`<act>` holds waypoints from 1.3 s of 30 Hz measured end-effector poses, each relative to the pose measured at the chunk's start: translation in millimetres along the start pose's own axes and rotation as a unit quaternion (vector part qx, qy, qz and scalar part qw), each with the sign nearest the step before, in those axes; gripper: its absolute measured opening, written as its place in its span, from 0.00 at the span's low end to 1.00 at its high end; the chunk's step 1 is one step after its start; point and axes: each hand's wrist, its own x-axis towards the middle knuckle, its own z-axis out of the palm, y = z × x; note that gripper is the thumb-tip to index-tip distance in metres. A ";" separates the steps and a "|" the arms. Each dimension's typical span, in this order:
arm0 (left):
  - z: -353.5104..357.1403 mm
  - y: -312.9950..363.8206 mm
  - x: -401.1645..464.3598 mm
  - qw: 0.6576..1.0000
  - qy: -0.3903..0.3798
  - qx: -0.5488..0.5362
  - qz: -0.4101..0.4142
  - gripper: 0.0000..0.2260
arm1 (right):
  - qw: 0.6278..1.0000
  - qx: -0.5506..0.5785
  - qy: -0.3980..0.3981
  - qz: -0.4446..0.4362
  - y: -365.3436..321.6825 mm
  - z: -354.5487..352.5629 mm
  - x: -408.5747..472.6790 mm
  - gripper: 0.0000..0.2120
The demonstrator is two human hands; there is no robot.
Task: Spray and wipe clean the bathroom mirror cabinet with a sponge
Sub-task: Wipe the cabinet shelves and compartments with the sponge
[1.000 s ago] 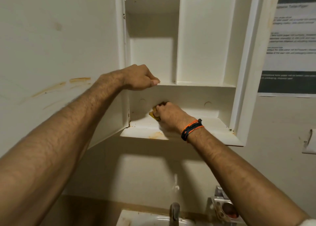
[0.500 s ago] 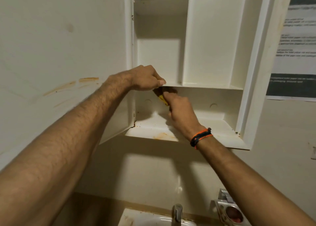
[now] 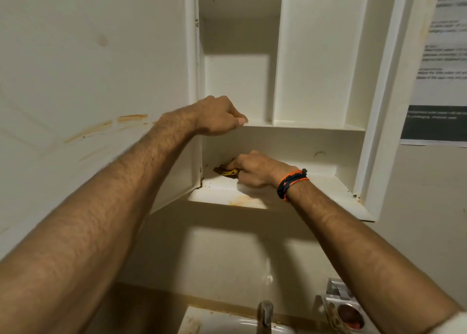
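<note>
Cabinet [image 3: 313, 55]: open, white; only the sponge shows inside, in the bottom compartment.
Sponge [image 3: 228, 172]: yellow, on the bottom shelf [image 3: 326, 189] near the back left corner, long axis roughly left to right.
Right hand [image 3: 255, 169]: fingers curled round the sponge, pressing it to the shelf.
Left hand [image 3: 217, 117]: fingers curled over the middle shelf's [image 3: 310, 126] front edge, gripping it.
Hidden: most of the sponge, under the fingers.
Cut off: basin [image 3: 217, 321] and tap [image 3: 264, 313] at the bottom edge.
</note>
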 end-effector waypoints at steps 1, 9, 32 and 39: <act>0.1 -0.2 0.4 1.000 0.000 0.002 0.002 0.16 | 1.000 0.007 -0.006 0.000 3.3 -2.0 -4.3 0.23; 1.4 -2.7 2.9 1.000 0.002 0.008 0.008 0.16 | 0.994 0.093 0.016 0.047 48.4 1.1 -55.2 0.26; 12.0 -2.8 -0.3 0.999 0.046 0.005 -0.009 0.15 | 0.994 0.101 0.007 0.031 20.0 1.0 -77.5 0.22; 10.2 -3.3 -0.7 0.999 0.039 0.004 -0.008 0.16 | 0.996 0.076 -0.018 0.044 8.7 0.5 -58.4 0.26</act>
